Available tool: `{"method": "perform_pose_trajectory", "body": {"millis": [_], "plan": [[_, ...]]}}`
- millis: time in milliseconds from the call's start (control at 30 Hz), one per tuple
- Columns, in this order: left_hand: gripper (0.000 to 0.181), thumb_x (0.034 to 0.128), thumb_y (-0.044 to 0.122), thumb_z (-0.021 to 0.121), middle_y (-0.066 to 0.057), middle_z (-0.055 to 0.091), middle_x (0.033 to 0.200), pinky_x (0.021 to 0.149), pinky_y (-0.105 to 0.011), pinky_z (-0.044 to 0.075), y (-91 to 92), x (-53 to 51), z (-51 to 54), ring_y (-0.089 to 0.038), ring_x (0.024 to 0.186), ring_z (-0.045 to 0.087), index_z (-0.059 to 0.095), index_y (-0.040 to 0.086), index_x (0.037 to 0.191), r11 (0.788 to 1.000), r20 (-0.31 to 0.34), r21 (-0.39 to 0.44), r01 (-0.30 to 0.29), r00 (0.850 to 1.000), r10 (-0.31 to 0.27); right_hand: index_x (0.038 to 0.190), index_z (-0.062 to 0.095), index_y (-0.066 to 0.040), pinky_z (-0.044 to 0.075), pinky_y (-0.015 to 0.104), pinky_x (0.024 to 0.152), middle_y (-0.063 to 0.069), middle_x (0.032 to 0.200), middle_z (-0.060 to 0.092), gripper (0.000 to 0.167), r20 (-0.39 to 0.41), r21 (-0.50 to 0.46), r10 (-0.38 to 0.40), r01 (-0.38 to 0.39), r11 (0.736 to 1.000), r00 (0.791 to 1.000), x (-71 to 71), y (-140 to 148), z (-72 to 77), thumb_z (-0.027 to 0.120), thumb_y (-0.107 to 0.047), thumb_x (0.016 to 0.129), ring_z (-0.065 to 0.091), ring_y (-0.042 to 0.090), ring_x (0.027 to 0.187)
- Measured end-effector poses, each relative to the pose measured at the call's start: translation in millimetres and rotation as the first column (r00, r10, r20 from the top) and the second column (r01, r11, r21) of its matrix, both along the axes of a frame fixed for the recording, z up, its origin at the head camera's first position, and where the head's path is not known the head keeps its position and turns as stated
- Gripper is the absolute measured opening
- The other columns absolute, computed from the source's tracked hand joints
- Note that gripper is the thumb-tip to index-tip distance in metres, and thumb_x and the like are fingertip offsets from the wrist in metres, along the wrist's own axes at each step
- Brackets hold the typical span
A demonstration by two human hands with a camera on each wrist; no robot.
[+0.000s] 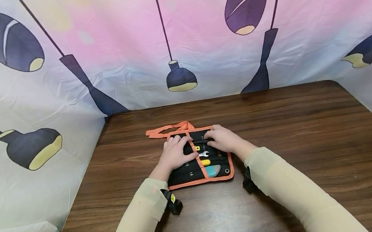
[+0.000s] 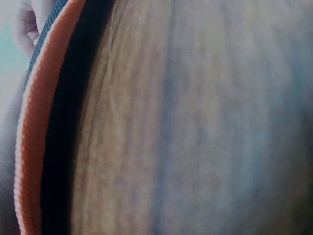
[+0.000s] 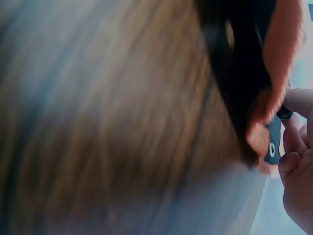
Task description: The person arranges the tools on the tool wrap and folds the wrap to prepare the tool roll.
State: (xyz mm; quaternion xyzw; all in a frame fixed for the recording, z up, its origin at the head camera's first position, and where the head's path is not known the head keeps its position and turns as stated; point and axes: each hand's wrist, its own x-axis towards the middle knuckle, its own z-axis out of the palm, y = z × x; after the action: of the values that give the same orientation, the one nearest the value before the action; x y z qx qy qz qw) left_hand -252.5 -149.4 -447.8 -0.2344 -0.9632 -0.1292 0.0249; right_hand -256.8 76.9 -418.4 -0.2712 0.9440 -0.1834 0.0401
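A black tool pouch with orange trim lies spread on the table. My left hand rests flat on its left part, thumb reaching over the orange band across the middle. At the upper right of the pouch, my right hand pinches a slim black tool whose kind I cannot make out; its rounded end shows between the fingers in the right wrist view. Out of the pockets stick a wrench, a yellow handle, a teal-and-grey handle and a small yellow end.
Orange tie straps trail from the pouch's far edge. The brown wooden table extends on both sides. A curtain printed with lamps hangs behind and at the left. Each wrist wears a small black camera.
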Motion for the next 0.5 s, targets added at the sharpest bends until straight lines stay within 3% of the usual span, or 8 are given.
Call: {"method": "perform_pose_trajectory", "body": {"millis": [200, 500], "plan": [[0.059, 0.0809, 0.062, 0.058, -0.001, 0.049, 0.107, 0.078, -0.040, 0.032, 0.4, -0.4, -0.7, -0.020, 0.094, 0.040, 0.053, 0.029, 0.130, 1.000, 0.004, 0.003, 0.000, 1.000, 0.000, 0.117, 0.064, -0.012, 0.044, 0.037, 0.079, 0.009, 0.106, 0.054, 0.027, 0.012, -0.016, -0.004, 0.004, 1.000, 1.000, -0.4, -7, -2.4, 0.061, -0.020, 0.092, 0.052, 0.019, 0.088], [0.059, 0.0806, 0.060, 0.059, -0.002, 0.050, 0.106, 0.078, -0.041, 0.032, -0.1, 0.2, -0.2, -0.021, 0.092, 0.040, 0.053, 0.027, 0.129, 1.000, -0.003, 0.018, 0.003, 1.000, -0.003, 0.118, 0.064, -0.014, 0.043, 0.042, 0.088, 0.011, 0.116, 0.054, 0.027, 0.055, -0.035, -0.051, 0.053, 0.998, 0.997, -2.1, -15, -5.1, 0.060, -0.021, 0.092, 0.054, 0.025, 0.104]]}}
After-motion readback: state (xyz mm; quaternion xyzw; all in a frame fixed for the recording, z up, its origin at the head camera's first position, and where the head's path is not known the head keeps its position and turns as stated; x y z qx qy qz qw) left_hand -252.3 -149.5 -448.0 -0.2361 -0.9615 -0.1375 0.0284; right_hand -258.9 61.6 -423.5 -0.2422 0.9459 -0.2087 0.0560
